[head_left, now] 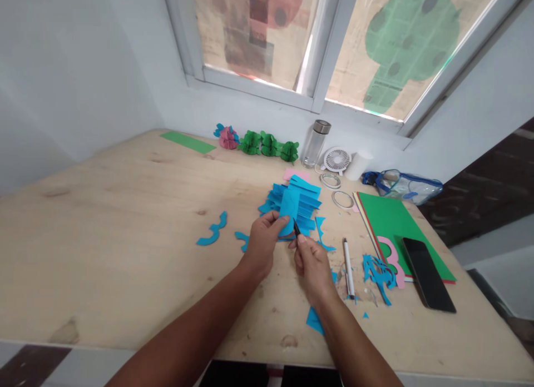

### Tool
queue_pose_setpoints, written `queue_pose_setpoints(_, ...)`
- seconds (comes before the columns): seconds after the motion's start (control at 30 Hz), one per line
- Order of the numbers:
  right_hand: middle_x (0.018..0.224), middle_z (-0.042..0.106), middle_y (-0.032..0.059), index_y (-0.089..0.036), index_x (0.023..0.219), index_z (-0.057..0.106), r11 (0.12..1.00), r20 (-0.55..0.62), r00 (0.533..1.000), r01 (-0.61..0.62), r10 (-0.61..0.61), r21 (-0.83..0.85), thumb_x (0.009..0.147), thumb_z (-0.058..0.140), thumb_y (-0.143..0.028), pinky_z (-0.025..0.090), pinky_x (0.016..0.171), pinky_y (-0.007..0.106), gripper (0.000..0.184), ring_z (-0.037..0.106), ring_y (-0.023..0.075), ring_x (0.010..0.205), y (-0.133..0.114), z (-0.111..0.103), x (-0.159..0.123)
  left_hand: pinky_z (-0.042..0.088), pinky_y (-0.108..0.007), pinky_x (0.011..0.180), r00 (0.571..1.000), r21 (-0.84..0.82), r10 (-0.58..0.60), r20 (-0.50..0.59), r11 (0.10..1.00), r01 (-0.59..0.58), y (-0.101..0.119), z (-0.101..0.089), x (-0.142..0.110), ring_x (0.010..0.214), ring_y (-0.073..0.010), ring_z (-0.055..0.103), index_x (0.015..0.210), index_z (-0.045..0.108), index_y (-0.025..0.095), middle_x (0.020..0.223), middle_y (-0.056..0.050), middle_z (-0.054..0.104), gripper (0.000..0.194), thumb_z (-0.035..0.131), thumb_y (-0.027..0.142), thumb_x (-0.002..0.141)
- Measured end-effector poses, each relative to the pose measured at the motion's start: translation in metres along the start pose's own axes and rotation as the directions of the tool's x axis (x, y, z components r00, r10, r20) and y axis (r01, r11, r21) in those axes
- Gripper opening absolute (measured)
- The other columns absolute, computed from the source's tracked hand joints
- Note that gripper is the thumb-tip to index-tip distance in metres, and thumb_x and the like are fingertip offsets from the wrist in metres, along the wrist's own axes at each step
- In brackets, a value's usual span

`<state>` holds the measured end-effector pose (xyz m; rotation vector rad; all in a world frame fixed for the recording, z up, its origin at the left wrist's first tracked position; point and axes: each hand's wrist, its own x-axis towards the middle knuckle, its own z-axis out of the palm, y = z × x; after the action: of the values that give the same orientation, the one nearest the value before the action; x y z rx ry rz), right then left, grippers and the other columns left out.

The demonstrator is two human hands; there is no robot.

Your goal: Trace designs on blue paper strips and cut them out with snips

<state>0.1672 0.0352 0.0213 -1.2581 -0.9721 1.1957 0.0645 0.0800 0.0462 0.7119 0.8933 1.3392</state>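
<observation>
My left hand (265, 237) pinches a folded piece of blue paper (290, 202) between thumb and fingers. Closed around a slim black pointed tool (296, 228), my right hand (311, 262) brings its tip to the paper's lower right edge. Most of the tool is hidden in the fingers, so its kind is unclear. Beneath and behind the held piece lies a pile of pleated blue paper (308, 201). Curved blue cut-offs (213, 231) lie left of the hands, and a thin blue scrap (322, 237) lies just right of the pile.
On the right are a white pen (349, 269), tangled blue scraps (379, 273), green sheets (396, 214), a pink cutout (392, 259) and a phone (428, 273). Along the back stand green paper ornaments (269, 144), a glass bottle (315, 145) and a small fan (337, 159). Tape rolls (331, 180) lie nearby.
</observation>
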Motion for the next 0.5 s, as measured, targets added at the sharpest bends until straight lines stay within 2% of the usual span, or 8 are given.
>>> queue_pose_setpoints(0.5,0.042,0.031,-0.0114,-0.018,0.074,0.059,1.000,0.010,1.000,-0.011,0.011,-0.001,0.075,0.061,-0.073,0.013,0.040,0.022,0.055,0.021,0.0064,0.039,-0.0009,-0.0006,0.0003,0.043,-0.023,0.055,1.000,0.048,0.008,0.023,0.999,-0.009,0.0017,-0.0006,-0.0005,0.055,-0.0089,0.047,0.060,0.055,0.016,0.058,0.004,0.053,0.022,0.073,0.030,0.061)
